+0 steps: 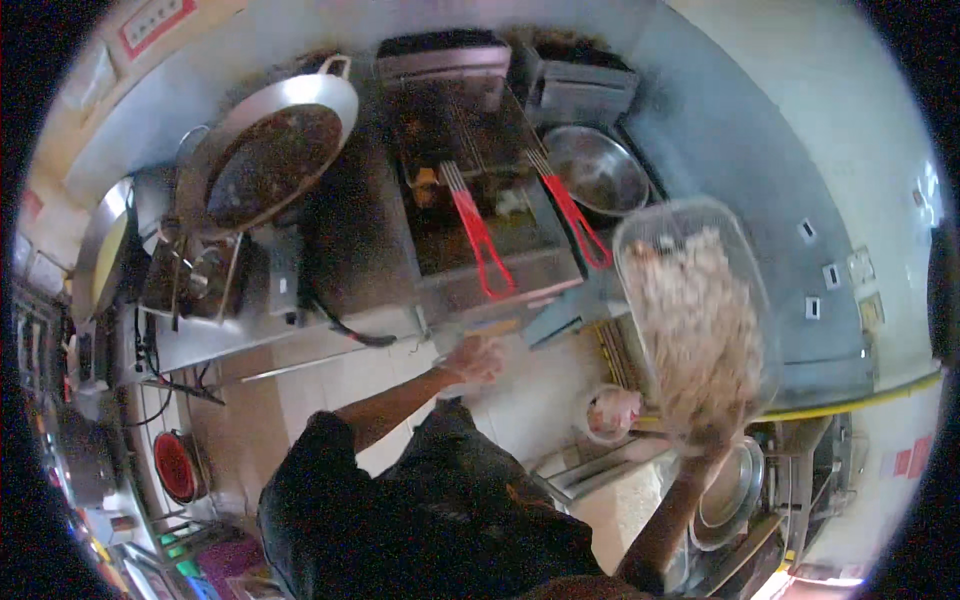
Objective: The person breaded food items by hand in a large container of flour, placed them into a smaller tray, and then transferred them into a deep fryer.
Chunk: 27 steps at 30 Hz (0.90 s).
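Note:
A clear plastic tub of pale, shredded-looking food is at the right, tilted in the view. My right hand is at its near end, blurred, with the fingers on or in the tub; its exact hold is hard to tell. My left hand, in a clear thin glove, hovers before the front edge of the cooker, near a blurred flat thing. Two forks with red handles lie on the cooker, one on the dark griddle, the other along its right side by a steel bowl.
A large two-tone pan with dark contents stands at the upper left, another pan beyond it. A small tub with pink contents sits lower right. A red basin is low at the left. Round metal trays lie below my right arm.

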Tool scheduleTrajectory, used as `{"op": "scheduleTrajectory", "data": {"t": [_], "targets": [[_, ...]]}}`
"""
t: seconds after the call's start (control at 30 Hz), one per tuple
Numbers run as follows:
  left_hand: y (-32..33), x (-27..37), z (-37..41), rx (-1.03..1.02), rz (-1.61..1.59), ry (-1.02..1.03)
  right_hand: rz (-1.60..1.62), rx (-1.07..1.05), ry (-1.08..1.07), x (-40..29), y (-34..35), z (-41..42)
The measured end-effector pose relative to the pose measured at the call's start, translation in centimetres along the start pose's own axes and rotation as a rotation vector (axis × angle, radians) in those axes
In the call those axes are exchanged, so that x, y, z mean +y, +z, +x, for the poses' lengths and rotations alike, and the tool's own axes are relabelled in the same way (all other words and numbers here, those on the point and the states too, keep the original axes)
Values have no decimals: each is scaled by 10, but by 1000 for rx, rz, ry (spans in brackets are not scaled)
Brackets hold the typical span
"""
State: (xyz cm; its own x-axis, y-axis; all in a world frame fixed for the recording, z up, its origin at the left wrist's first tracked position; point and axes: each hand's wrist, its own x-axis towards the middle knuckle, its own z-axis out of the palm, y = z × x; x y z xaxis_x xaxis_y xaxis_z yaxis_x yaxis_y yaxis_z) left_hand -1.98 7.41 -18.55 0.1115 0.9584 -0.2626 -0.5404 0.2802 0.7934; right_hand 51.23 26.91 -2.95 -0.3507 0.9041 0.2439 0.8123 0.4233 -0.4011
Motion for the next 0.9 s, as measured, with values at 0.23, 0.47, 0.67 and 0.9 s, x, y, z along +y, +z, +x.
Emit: {"op": "scheduleTrajectory", "data": {"t": [0.23,0.47,0.67,0.9], "targets": [[-48,57,-158,335,-109,47,88,211,-181,-349,-2,292],[-158,93,-60,409,-249,217,18,218,-368,-383,244,630],[-187,122,-93,796,-230,180,-339,369,-613,-571,299,609],[-201,136,-44,552,-237,261,-162,417,-497,-608,237,609]]}}
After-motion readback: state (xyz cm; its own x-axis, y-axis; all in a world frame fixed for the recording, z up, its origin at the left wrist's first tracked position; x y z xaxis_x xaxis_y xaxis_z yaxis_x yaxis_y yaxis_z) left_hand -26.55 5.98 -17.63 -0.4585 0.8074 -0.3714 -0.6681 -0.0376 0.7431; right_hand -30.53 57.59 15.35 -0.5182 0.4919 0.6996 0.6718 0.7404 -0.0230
